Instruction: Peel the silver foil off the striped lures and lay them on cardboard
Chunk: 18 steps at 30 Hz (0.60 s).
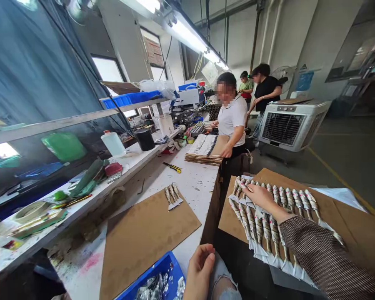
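Note:
On the right, my right hand [258,196] reaches over a cardboard sheet [229,221] bearing rows of fish-shaped pieces [275,229] with white tails. Its fingertips meet a piece at the far left end of the upper row. My left hand [201,271] is near the bottom centre, over my knee, fingers curled with thumb near the index finger; nothing shows in it. Left of it, a blue tray [171,258] holds shiny silvery pieces. Another cardboard sheet [143,237] lies on the white table, with three fish-shaped pieces [172,193] near its far corner.
A yellow utility knife [172,167] and a metal hex key [141,186] lie on the table [187,179]. Beyond, a person in white touches a cardboard stack [203,159]. A shelf with bottles runs along the left; an air cooler [292,125] stands behind.

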Each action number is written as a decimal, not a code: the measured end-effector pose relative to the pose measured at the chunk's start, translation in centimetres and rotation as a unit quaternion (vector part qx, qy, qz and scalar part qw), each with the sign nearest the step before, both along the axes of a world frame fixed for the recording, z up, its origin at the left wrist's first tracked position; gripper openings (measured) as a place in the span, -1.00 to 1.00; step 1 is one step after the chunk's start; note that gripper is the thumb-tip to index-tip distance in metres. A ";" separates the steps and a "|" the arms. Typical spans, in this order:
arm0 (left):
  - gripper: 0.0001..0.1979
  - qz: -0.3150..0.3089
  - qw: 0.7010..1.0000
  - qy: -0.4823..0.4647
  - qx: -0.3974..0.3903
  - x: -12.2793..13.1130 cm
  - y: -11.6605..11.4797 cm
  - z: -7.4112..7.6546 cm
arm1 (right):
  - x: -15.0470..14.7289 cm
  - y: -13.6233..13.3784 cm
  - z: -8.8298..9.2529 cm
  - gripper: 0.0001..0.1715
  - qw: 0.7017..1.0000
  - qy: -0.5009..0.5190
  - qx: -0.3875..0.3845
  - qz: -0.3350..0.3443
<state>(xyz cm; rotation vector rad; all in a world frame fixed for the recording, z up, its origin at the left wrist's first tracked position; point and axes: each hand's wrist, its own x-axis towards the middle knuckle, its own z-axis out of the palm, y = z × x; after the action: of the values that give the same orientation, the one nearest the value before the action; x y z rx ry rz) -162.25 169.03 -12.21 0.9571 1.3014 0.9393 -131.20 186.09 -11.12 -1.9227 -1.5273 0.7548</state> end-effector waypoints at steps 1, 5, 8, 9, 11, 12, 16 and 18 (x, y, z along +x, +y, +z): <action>-0.37 -0.002 1.000 -0.010 -0.007 -0.1 -0.4 -0.1 | -1.9 -1.3 0.6 -0.56 0.999 0.049 0.005 0.008; -0.19 0.017 0.997 -0.066 -0.031 -0.6 -2.0 -0.2 | -12.4 -9.0 1.5 -0.34 0.966 0.248 0.000 0.066; -0.22 0.056 0.992 -0.113 -0.007 -1.8 -3.5 -0.8 | -20.0 -15.0 0.3 -0.30 0.936 0.336 -0.015 0.104; -0.26 0.080 0.988 -0.132 0.007 -2.4 -4.1 -1.2 | -21.9 -16.4 -0.2 -0.29 0.928 0.355 -0.015 0.108; -0.34 0.138 0.973 -0.183 0.015 -3.7 -5.1 -2.0 | -24.6 -18.5 -0.9 -0.31 0.908 0.399 -0.016 0.126; -0.38 0.165 0.964 -0.208 0.002 -4.3 -5.7 -2.3 | -25.4 -19.1 -1.1 -0.34 0.903 0.406 -0.014 0.142; -0.44 0.231 0.939 -0.252 -0.031 -6.5 -7.5 -1.6 | -26.9 -20.2 -0.2 -0.43 0.907 0.357 0.024 0.220; -0.47 0.257 0.938 -0.232 -0.003 -7.2 -8.1 -0.1 | -27.3 -20.3 0.8 -0.50 0.906 0.342 0.031 0.248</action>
<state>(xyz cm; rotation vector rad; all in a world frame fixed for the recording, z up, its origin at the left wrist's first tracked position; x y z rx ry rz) -169.48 160.95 -12.31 0.3424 1.1545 1.4598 -158.49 165.77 -10.29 -1.0199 -1.5324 1.3965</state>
